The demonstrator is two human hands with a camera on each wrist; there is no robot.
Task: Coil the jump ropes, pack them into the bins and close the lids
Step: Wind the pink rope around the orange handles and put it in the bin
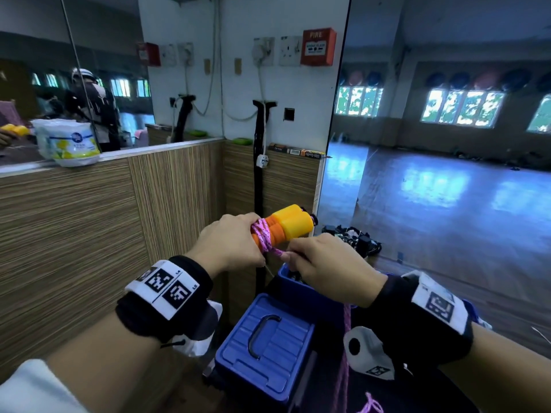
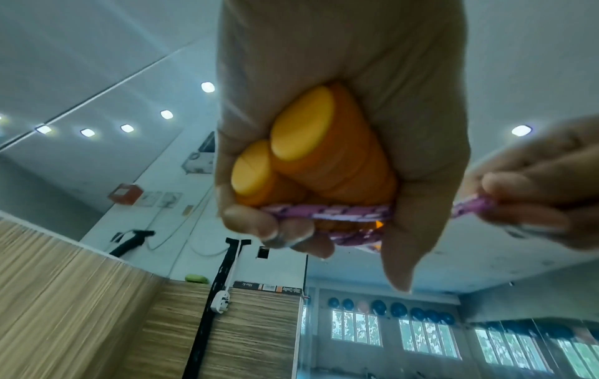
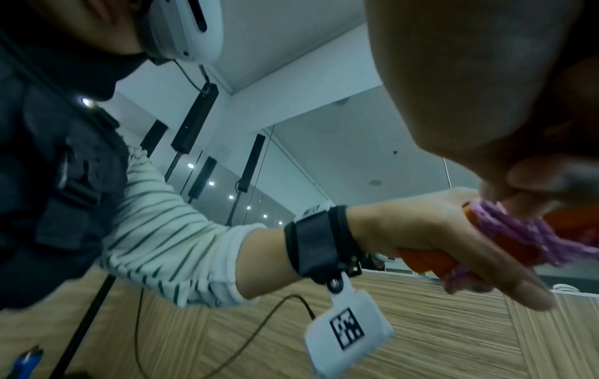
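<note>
Left hand (image 1: 229, 242) curled round paired orange handles (image 1: 286, 226) above the closed blue bin (image 1: 265, 344); right hand (image 1: 325, 263) fingers (image 2: 518, 187) pinching the pink rope (image 1: 265, 236) wound round them.

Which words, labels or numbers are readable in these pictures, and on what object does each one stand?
"FIRE": on the red alarm box on the wall.
Smaller white print on that box: too blurred to read.
Label on the white plastic pack on the ledge: unreadable.
Print on the flat boxes on the ledge: too blurred.
Wrist tags: square codes, tiny unreadable characters.
</note>
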